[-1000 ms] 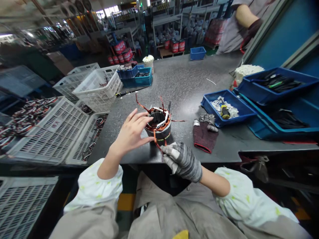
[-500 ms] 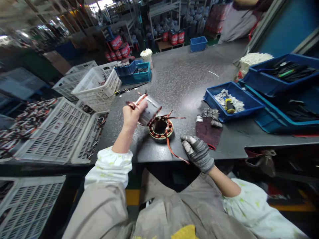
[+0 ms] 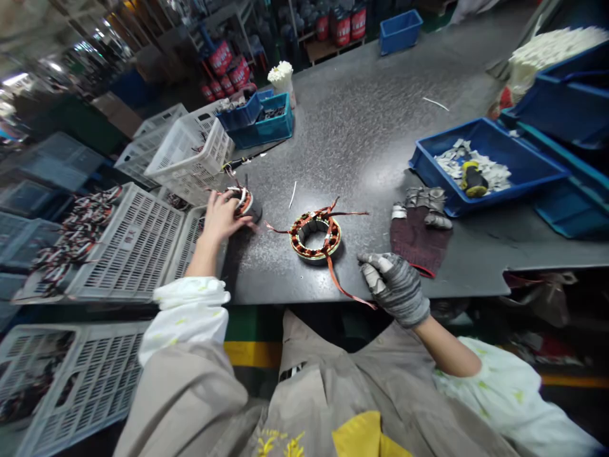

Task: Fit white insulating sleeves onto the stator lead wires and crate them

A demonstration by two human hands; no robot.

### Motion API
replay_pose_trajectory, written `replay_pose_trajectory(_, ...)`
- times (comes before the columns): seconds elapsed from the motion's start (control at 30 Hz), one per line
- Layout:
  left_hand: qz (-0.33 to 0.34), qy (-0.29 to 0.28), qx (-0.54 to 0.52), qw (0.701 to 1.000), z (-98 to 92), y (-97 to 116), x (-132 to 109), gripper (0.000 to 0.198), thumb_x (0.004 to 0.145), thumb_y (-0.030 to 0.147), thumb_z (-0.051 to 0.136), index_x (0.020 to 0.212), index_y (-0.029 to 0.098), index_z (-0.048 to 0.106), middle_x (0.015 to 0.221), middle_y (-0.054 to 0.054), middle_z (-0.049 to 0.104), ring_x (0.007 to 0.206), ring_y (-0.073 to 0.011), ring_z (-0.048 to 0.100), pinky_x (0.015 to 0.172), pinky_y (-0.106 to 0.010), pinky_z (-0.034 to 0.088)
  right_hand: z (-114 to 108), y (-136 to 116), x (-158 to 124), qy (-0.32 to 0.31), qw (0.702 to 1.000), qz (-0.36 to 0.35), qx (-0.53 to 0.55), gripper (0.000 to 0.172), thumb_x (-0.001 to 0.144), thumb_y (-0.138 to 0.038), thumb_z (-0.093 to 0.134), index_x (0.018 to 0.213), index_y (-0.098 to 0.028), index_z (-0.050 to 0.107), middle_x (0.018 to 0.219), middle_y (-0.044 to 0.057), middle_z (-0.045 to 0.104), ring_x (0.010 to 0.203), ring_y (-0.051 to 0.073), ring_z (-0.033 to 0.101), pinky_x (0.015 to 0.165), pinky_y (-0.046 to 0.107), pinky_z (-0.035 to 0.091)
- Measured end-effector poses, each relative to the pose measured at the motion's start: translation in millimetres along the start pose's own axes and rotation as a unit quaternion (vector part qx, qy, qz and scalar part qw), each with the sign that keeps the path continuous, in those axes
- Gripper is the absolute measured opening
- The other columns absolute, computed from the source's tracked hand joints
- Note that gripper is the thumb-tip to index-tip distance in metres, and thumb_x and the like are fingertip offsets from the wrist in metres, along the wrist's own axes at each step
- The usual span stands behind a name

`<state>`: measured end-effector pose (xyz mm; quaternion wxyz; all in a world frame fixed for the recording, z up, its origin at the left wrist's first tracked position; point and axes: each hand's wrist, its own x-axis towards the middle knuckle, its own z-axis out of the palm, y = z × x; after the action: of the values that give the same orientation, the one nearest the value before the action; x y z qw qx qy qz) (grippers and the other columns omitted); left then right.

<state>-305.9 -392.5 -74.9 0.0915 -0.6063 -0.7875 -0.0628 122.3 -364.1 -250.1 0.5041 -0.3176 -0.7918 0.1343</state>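
On the tabletop point(image 3: 361, 127), the half-open bare left grip point(image 3: 219, 219) touches a wound stator point(image 3: 243, 204); the loosely curled, empty gloved right grip point(image 3: 394, 289) lies below a blue tray point(image 3: 509, 181) of white scraps point(image 3: 476, 162).

Glossy enamelled copper windings point(image 3: 314, 236) line a metal stator core point(image 3: 314, 256) beside a rough grey knit glove point(image 3: 397, 289), matt speckled bench point(image 3: 361, 127) and smooth blue plastic tray point(image 3: 504, 189).

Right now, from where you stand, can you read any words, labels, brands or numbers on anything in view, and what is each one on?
Nothing can be read for certain.
Red drums at the back: white markings, too blurred to read.
Red drums further left: white markings, also too blurred to read.
Yellow print on the apron: cut off at the frame edge, cannot tell if it is lettering.
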Motion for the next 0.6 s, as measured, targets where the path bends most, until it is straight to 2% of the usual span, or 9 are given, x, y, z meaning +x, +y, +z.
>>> replay_pose_trajectory(0.07, 0.042, 0.039, -0.002, 0.998, -23.1, 1.0, -7.0, 0.035, 0.088, 0.028, 0.079, 0.122, 0.022, 0.069, 0.146, -0.01, 0.075, 0.165, -0.0408, 0.046, 0.143, -0.072, 0.011, 0.6, -0.3, -1.1, 0.005, 1.0, 0.005, 0.003, 0.028, 0.11, -0.028, 0.058, 0.119, -0.023, 0.084, 0.1, 0.009, 0.086, 0.087, 0.026, 0.081, 0.081, 0.039, 0.066)
replay_pose_trajectory(0.1, 0.051, 0.073, -0.013, 0.996, -32.5, 9.3, -14.4, 0.036, 0.09, 0.027, 0.077, 0.125, 0.023, 0.069, 0.146, -0.008, 0.076, 0.167, -0.0423, 0.044, 0.142, -0.075, 0.009, 1.3, -0.1, -1.9, 0.006, 1.0, 0.013, 0.008, 0.028, 0.11, -0.029, 0.058, 0.119, -0.023, 0.084, 0.1, 0.009, 0.086, 0.088, 0.026, 0.081, 0.082, 0.04, 0.066)
replay_pose_trajectory(0.17, 0.069, 0.129, -0.064, 0.987, -42.1, 42.8, -35.3, 0.031, 0.097, 0.032, 0.072, 0.126, 0.023, 0.072, 0.142, -0.009, 0.078, 0.161, -0.0409, 0.053, 0.141, -0.072, 0.024, 1.9, 0.9, -2.5, 0.006, 0.999, 0.033, 0.02, 0.029, 0.111, -0.031, 0.056, 0.117, -0.024, 0.084, 0.1, 0.009, 0.086, 0.089, 0.026, 0.081, 0.084, 0.04, 0.066)
replay_pose_trajectory(0.2, 0.091, 0.134, -0.101, 0.982, -40.8, 66.5, -47.4, 0.029, 0.103, 0.035, 0.066, 0.128, 0.023, 0.073, 0.141, -0.009, 0.079, 0.154, -0.0357, 0.06, 0.138, -0.064, 0.036, 1.1, 1.3, -1.3, 0.01, 0.999, 0.038, 0.025, 0.03, 0.111, -0.032, 0.055, 0.116, -0.024, 0.083, 0.099, 0.009, 0.086, 0.09, 0.026, 0.081, 0.084, 0.041, 0.066)
replay_pose_trajectory(0.27, 0.116, 0.115, -0.16, 0.973, -25.5, 120.7, -69.8, 0.035, 0.114, 0.041, 0.052, 0.127, 0.022, 0.077, 0.135, -0.009, 0.082, 0.137, -0.0271, 0.072, 0.129, -0.052, 0.049, -4.2, 0.9, 7.1, 0.024, 0.999, 0.024, 0.021, 0.03, 0.112, -0.032, 0.054, 0.115, -0.023, 0.083, 0.099, 0.009, 0.085, 0.091, 0.026, 0.079, 0.084, 0.041, 0.064)
replay_pose_trajectory(0.33, 0.12, 0.089, -0.165, 0.975, 3.2, 170.5, -84.2, 0.035, 0.114, 0.044, 0.054, 0.117, 0.021, 0.081, 0.126, -0.009, 0.085, 0.133, -0.0274, 0.074, 0.136, -0.056, 0.042, -13.8, -2.6, 26.8, 0.023, 0.999, -0.021, -0.006, 0.031, 0.113, -0.031, 0.054, 0.118, -0.024, 0.083, 0.103, 0.01, 0.085, 0.095, 0.026, 0.078, 0.088, 0.041, 0.062)
replay_pose_trajectory(0.4, 0.101, 0.066, -0.162, 0.979, 36.6, 202.7, -89.2, 0.038, 0.114, 0.044, 0.055, 0.104, 0.02, 0.083, 0.113, -0.011, 0.086, 0.13, -0.0291, 0.075, 0.14, -0.061, 0.035, -23.5, -9.8, 57.5, -0.006, 0.996, -0.077, -0.041, 0.032, 0.113, -0.032, 0.054, 0.125, -0.025, 0.083, 0.114, 0.011, 0.084, 0.106, 0.028, 0.075, 0.097, 0.044, 0.058)
replay_pose_trajectory(0.5, 0.09, 0.068, -0.165, 0.98, 73.0, 211.3, -87.3, 0.046, 0.115, 0.039, 0.049, 0.087, 0.02, 0.081, 0.095, -0.009, 0.084, 0.117, -0.0278, 0.078, 0.142, -0.063, 0.031, -27.9, -22.4, 109.3, -0.118, 0.977, -0.151, -0.098, 0.036, 0.113, -0.033, 0.054, 0.137, -0.025, 0.08, 0.135, 0.014, 0.08, 0.119, 0.032, 0.069, 0.104, 0.048, 0.052)
replay_pose_trajectory(0.6, 0.146, 0.066, -0.185, 0.97, 78.3, 191.7, -87.3, 0.043, 0.112, 0.037, 0.051, 0.085, 0.022, 0.081, 0.096, -0.007, 0.083, 0.118, -0.0264, 0.077, 0.144, -0.062, 0.03, -17.3, -23.6, 137.7, -0.259, 0.935, -0.181, -0.16, 0.039, 0.112, -0.029, 0.054, 0.139, -0.018, 0.08, 0.135, 0.018, 0.079, 0.117, 0.034, 0.066, 0.1, 0.048, 0.049)
